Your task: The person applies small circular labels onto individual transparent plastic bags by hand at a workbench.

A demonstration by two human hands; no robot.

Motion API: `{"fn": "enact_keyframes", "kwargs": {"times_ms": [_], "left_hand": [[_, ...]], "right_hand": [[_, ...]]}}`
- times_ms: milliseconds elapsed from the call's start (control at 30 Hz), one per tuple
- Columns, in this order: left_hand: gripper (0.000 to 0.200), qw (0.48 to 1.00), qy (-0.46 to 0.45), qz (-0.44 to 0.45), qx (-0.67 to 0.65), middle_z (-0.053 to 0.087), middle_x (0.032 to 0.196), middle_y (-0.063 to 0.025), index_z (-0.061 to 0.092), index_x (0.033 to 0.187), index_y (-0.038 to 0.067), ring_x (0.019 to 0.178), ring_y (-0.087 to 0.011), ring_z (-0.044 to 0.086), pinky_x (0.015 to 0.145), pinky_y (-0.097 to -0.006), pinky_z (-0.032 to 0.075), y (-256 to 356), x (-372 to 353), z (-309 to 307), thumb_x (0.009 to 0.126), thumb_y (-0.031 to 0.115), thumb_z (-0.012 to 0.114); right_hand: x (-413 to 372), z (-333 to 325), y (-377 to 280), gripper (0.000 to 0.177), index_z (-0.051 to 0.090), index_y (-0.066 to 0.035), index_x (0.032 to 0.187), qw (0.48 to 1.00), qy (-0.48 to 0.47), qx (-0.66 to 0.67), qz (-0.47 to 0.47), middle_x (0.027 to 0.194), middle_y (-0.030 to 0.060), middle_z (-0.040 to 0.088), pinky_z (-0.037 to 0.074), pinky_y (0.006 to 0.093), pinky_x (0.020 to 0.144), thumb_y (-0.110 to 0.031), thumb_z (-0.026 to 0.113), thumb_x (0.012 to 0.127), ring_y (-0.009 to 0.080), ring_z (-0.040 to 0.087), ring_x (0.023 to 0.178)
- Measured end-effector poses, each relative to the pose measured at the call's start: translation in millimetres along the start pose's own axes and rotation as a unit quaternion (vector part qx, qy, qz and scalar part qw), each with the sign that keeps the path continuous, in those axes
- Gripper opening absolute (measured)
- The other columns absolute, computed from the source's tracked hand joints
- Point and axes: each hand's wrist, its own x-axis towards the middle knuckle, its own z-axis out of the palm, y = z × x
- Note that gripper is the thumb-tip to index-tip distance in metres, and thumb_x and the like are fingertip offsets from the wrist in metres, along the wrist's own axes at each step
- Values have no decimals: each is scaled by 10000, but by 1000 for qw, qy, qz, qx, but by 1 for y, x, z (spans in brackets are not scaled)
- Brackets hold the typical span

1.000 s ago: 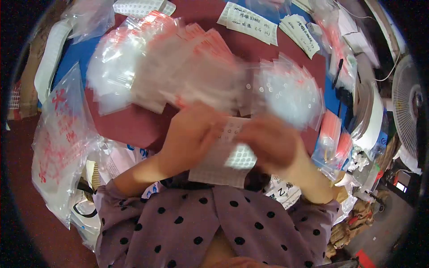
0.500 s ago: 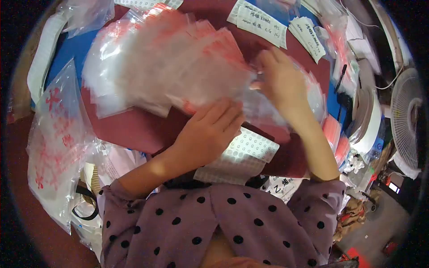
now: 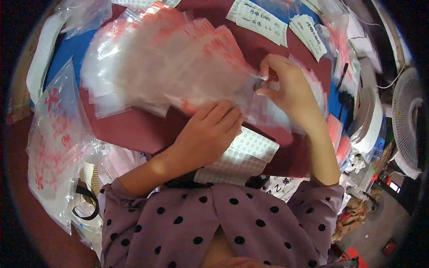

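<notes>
A wide fan of clear zip bags (image 3: 156, 67) with red top edges lies across the dark red table. My left hand (image 3: 214, 127) rests on the near edge of the fan, its fingers laid flat side by side and its thumb hidden. At the fan's right end, my right hand (image 3: 288, 87) has thumb and index finger closing on a bag corner, where a small shiny spot shows; the exact grip is blurred. Below my left hand, a white sticker sheet (image 3: 254, 145) printed with rows of small G marks lies near the table's front edge.
More red-edged bags (image 3: 316, 91) lie beyond my right hand. Handwritten paper labels (image 3: 261, 23) sit at the back, with another stack (image 3: 308, 35) to their right. A large plastic bag with red writing (image 3: 58, 143) hangs at left. A white fan (image 3: 406, 120) stands at right.
My right hand has dropped slightly and its fingers now show apart from the blur, at the fan's right end. My left hand stays in place.
</notes>
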Motion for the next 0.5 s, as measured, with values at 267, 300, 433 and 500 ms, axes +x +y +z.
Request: {"fn": "enact_keyframes", "kwargs": {"times_ms": [267,300,433,500], "left_hand": [[320,1000,6,17,11,558,1136,-77,593,1071,76,1094,-253,494,920,-388,394,-1,1,0,774,194,604],[320,1000,7,19,12,558,1136,-77,593,1071,76,1094,-253,494,920,-388,394,0,2,-1,774,194,604],[320,1000,-7,5,-7,554,1145,-80,590,1073,82,1097,-257,496,913,-398,401,0,1,-1,776,200,605],[320,999,-17,27,8,553,1146,-82,589,1071,81,1102,-259,494,910,-400,405,-2,2,-1,776,201,606]], "right_hand": [[-1,3,-5,291,498,-13,856,992,27,-126,-12,800,117,542,460,340,619,50,648,616,258,560,741],[-1,2,-6,293,510,-19,873,965,72,-251,-15,789,118,547,464,348,608,37,644,619,265,570,749],[-1,10,-2,315,516,-38,860,999,-11,-33,37,747,115,546,452,369,637,-33,692,599,297,557,749],[2,21,-3,234,536,-58,852,996,-52,-50,45,758,138,568,442,435,655,-90,631,641,354,553,849]]}}
